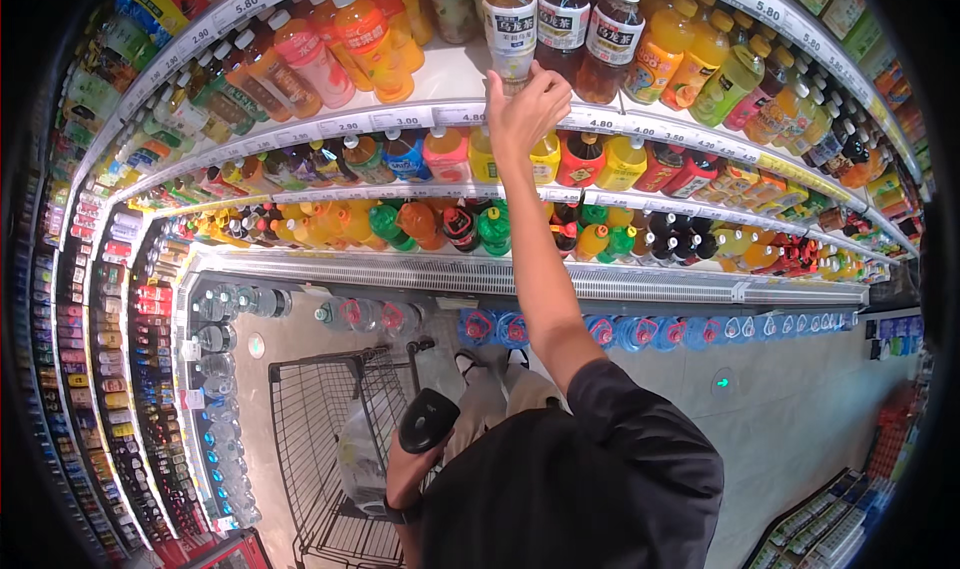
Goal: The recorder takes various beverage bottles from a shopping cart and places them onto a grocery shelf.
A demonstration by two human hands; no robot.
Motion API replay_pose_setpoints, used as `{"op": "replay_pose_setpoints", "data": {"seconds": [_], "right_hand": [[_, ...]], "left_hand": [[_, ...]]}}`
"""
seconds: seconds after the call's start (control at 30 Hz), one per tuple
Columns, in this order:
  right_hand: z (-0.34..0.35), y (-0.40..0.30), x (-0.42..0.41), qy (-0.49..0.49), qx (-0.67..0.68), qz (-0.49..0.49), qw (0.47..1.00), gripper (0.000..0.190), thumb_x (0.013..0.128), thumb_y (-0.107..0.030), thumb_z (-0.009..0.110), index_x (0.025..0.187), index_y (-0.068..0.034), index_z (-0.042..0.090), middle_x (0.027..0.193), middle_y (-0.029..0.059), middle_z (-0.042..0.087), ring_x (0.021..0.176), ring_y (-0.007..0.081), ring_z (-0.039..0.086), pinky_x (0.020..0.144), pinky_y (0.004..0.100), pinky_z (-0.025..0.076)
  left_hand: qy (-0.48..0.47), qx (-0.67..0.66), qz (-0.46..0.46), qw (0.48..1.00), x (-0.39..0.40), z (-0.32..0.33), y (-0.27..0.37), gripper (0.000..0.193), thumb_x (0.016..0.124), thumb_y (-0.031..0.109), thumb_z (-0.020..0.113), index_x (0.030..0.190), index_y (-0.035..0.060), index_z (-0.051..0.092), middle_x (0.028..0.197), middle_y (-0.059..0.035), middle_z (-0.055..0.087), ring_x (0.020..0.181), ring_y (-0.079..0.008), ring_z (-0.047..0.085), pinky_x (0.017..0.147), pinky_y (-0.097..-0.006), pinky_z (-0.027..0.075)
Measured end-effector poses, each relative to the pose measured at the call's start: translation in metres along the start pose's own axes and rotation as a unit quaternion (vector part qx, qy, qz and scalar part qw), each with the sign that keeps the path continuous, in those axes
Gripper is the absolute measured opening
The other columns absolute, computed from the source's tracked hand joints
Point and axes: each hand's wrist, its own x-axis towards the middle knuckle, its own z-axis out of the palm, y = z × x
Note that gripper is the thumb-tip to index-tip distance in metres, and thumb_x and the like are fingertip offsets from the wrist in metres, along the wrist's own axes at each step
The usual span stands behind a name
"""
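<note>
My right hand [529, 104] reaches up to a shelf, its thumb and fingers spread around the lower part of a tea bottle [511, 33] with a white cap. How firmly it grips cannot be told. Two darker tea bottles [611, 40] stand just to the right of it, and orange juice bottles [367, 40] to the left, past a bare strip of shelf [450, 74]. Low in the view, my left hand [411, 468] is closed on a black handheld scanner [428, 420], beside the shopping cart.
A wire shopping cart [322, 434] holding a plastic bag [364, 456] stands at my left. Large water bottles [645, 333] line the floor along the cooler's base grille [450, 276]. More drink shelves curve along the left. Stacked goods [817, 524] stand at lower right.
</note>
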Motion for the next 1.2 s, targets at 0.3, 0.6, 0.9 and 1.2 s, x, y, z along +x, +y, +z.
{"op": "replay_pose_setpoints", "data": {"seconds": [0.3, 0.6, 0.9, 1.2], "right_hand": [[-0.053, 0.005, -0.054, -0.062, 0.057, -0.097, 0.992, 0.049, 0.081, -0.024, 0.075, 0.116, 0.001, 0.054, 0.110, 0.0209, 0.048, 0.107, 0.0385, 0.046, 0.094, 0.0504, 0.033], [-0.227, 0.132, -0.405, -0.700, 0.123, -0.115, 0.694, 0.052, 0.080, -0.030, 0.070, 0.123, -0.005, 0.056, 0.120, 0.0179, 0.056, 0.117, 0.0389, 0.053, 0.098, 0.0510, 0.043], [-0.281, 0.012, -0.459, -0.900, 0.150, -0.159, 0.377, 0.042, 0.092, -0.025, 0.066, 0.123, 0.000, 0.057, 0.117, 0.0217, 0.065, 0.108, 0.0347, 0.064, 0.093, 0.0412, 0.050], [-0.329, -0.183, -0.600, -0.908, 0.279, -0.174, 0.258, 0.034, 0.088, 0.000, 0.055, 0.121, -0.002, 0.062, 0.108, 0.0188, 0.068, 0.103, 0.0296, 0.067, 0.092, 0.0363, 0.050]], "left_hand": [[0.005, -0.078, 0.037, 0.996, -0.015, -0.010, -0.023, 0.018, 0.081, 0.012, 0.077, 0.093, 0.0012, 0.069, 0.074, 0.0026, 0.065, 0.061, -0.0049, 0.055, 0.053, -0.0235, 0.042], [0.062, -0.029, 0.087, 0.994, -0.086, -0.048, -0.085, 0.032, 0.080, 0.017, 0.076, 0.106, 0.0003, 0.067, 0.088, -0.0050, 0.070, 0.079, -0.0109, 0.061, 0.074, -0.0310, 0.050], [0.135, -0.033, 0.096, 0.986, -0.186, -0.100, -0.165, 0.043, 0.081, 0.017, 0.075, 0.118, 0.0004, 0.062, 0.103, -0.0149, 0.070, 0.090, -0.0194, 0.066, 0.084, -0.0328, 0.050], [0.294, -0.229, 0.086, 0.924, -0.254, -0.107, -0.263, 0.031, 0.077, 0.011, 0.075, 0.103, -0.0008, 0.065, 0.089, -0.0193, 0.069, 0.083, -0.0315, 0.068, 0.075, -0.0362, 0.050]]}}
